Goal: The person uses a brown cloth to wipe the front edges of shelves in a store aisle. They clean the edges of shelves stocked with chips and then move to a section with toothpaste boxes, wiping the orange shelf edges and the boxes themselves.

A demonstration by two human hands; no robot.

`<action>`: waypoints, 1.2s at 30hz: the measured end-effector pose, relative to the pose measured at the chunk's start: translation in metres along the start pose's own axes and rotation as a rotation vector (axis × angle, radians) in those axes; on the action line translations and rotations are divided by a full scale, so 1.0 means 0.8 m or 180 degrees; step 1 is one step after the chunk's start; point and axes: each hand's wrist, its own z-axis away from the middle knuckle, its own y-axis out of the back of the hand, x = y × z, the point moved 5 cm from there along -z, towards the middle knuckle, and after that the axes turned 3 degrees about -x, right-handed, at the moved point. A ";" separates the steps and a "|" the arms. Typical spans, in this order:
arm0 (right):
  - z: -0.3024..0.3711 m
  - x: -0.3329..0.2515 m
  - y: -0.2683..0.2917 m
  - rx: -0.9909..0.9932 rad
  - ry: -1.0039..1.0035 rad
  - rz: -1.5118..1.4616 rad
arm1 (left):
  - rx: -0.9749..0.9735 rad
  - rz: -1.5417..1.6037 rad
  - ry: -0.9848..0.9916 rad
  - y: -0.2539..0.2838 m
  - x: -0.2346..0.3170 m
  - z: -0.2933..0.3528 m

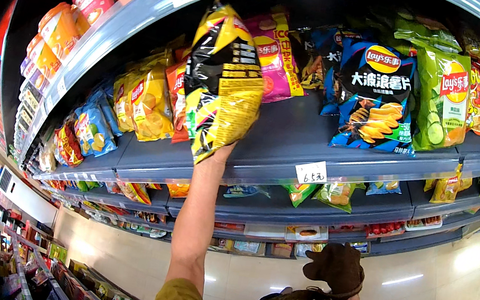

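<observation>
My left hand (225, 151) reaches up to the middle shelf and is closed on a yellow and black chip bag (224, 76), held upright in front of the shelf edge. The bag hides most of the fingers, and its printed back faces me. In a dark brown glove, my right hand (335, 268) hangs low by my body, away from the shelves. Its fingers look loosely apart, with nothing visible in them. Just behind the held bag stand a pink chip bag (278, 60) and a red-orange bag (176, 90).
A blue chip bag (377, 97) and a green one (441, 99) stand further right on the shelf (293, 137). Yellow bags (152, 102) line its left part. A white price tag (311, 172) hangs on the edge. Overhead, another shelf (150, 2) carries orange tubs. Pale floor (125, 252) lies below.
</observation>
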 end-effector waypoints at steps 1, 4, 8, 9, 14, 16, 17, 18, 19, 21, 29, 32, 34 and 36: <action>0.002 0.005 -0.004 -0.0009 0.0026 0.0020 | 0.0085 0.0010 -0.0046 0.000 0.005 0.000; -0.001 0.007 0.000 -0.0178 -0.0213 0.0021 | -0.0499 -0.0885 -0.0362 0.001 0.028 -0.001; -0.001 0.007 0.001 0.0066 -0.0131 0.0027 | 0.0309 -0.1978 -0.1132 0.011 0.056 -0.013; 0.001 0.011 0.001 0.0178 -0.0135 -0.0129 | 0.0229 -0.2258 -0.1307 0.004 0.054 -0.018; 0.007 0.044 -0.022 0.0245 -0.0091 -0.0253 | 0.0918 -0.4548 -0.2101 -0.005 0.011 -0.049; 0.020 0.043 -0.028 0.0004 -0.0298 -0.0230 | 0.0702 -0.8607 -0.2567 0.039 0.052 -0.064; 0.020 0.035 -0.015 -0.0149 -0.0423 -0.0073 | 0.0630 -1.0011 -0.3477 0.073 0.074 -0.063; 0.020 0.019 0.002 -0.0302 -0.0484 0.0056 | 0.0228 -0.9966 -0.3485 0.111 0.140 -0.070; 0.033 0.042 -0.008 0.0513 -0.0310 0.0042 | 0.0876 -0.7293 -0.1939 0.106 0.140 -0.090; 0.046 0.072 -0.012 0.0928 -0.0516 -0.0178 | 0.0154 -0.6420 -0.2664 0.035 0.054 -0.062; 0.092 0.183 -0.012 0.0476 -0.1229 0.0384 | -0.0943 -0.7406 -0.4182 -0.110 -0.085 0.029; 0.126 0.256 -0.044 0.1112 -0.1325 0.1359 | -0.1943 -0.7452 -0.4788 -0.137 -0.155 0.045; 0.106 0.308 -0.040 0.1496 -0.1681 0.1058 | -0.2386 -0.7604 -0.4545 -0.152 -0.195 0.055; 0.098 0.349 -0.027 0.2806 -0.1782 -0.0793 | -0.2813 -0.7665 -0.4347 -0.157 -0.231 0.059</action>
